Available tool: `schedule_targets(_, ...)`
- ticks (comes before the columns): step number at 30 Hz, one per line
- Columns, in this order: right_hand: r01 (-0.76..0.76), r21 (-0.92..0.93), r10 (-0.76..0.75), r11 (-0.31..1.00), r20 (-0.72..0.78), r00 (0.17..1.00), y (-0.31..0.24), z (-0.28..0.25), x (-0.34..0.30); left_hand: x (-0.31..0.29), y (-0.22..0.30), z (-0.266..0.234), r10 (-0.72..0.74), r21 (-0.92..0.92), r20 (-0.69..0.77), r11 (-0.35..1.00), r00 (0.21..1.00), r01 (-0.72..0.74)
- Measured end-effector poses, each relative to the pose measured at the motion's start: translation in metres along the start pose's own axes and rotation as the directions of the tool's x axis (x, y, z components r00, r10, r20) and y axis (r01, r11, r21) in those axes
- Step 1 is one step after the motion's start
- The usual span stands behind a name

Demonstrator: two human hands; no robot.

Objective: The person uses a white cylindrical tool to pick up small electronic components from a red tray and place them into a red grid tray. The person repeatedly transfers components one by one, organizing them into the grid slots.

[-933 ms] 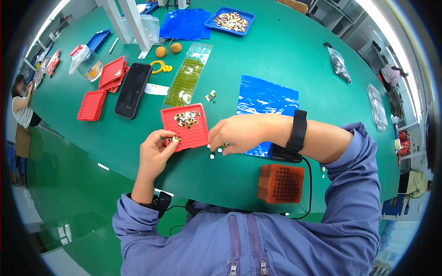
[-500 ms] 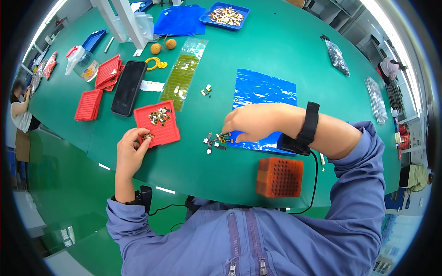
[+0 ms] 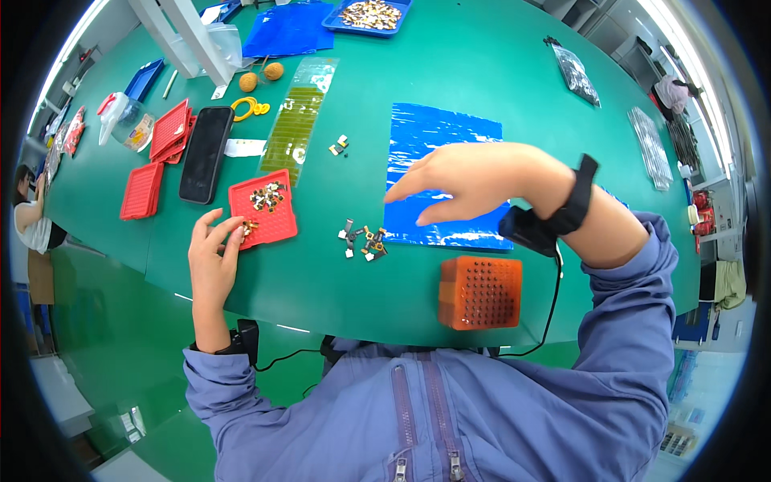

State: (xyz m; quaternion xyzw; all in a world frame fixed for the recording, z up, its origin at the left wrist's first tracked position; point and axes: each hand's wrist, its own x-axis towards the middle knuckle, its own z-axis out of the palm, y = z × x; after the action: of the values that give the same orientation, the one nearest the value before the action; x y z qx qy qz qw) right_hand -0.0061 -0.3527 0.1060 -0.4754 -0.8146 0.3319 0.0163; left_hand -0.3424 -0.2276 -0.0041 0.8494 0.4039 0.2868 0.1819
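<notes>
My left hand (image 3: 212, 261) is at the left edge of a red ribbed tray (image 3: 277, 229). Its thumb and a finger come together in a pinch beside a few small parts; whatever is between the tips is too small to make out. A pile of small gold, white and black electronic parts (image 3: 267, 195) lies in the upper half of that tray. Over a blue plastic sheet (image 3: 450, 128) hovers my right hand (image 3: 462, 181), fingers stretched, thumb apart, nothing in it. Small flex-cable parts (image 3: 374, 243) lie loose on the green table, just left of the sheet.
An orange block with rows of holes (image 3: 480, 293) stands near the front edge. Left of the tray are a black phone (image 3: 206, 154) and stacked red trays (image 3: 142, 191). Behind lie a strip of olive-coloured pieces (image 3: 295, 120) and a blue tray of parts (image 3: 368, 16).
My right hand has lifted off the loose parts and moved right over the blue sheet, its fingers opening. My left fingers have drawn back toward the tray's edge. The whole view has shifted slightly.
</notes>
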Motion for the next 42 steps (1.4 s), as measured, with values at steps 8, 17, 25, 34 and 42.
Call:
schedule_targets(8,-0.243,-0.06,0.213,0.968,-0.316,0.925,-0.01,0.004,-0.11,-0.007,0.093,0.027,0.335,-0.211,0.254,0.935,0.907,-0.286)
schedule_targets(17,-0.522,0.125,0.512,0.844,-0.48,0.712,-0.011,0.081,-0.195,0.014,0.116,0.072,0.363,-0.184,0.375,0.931,0.853,-0.316)
schedule_targets(25,-0.682,0.162,0.63,0.713,-0.575,0.522,0.002,0.131,-0.227,0.011,0.118,0.072,0.326,-0.199,0.343,0.942,0.881,-0.272)
schedule_targets(34,-0.744,0.14,0.607,0.654,-0.684,0.404,0.046,0.17,-0.195,0.009,0.146,0.046,0.164,-0.544,0.427,0.833,0.889,0.107)
schedule_targets(42,-0.556,0.491,0.685,0.67,-0.699,0.207,0.022,0.149,-0.203,0.011,0.17,0.039,0.254,-0.706,0.488,0.678,0.835,0.206)
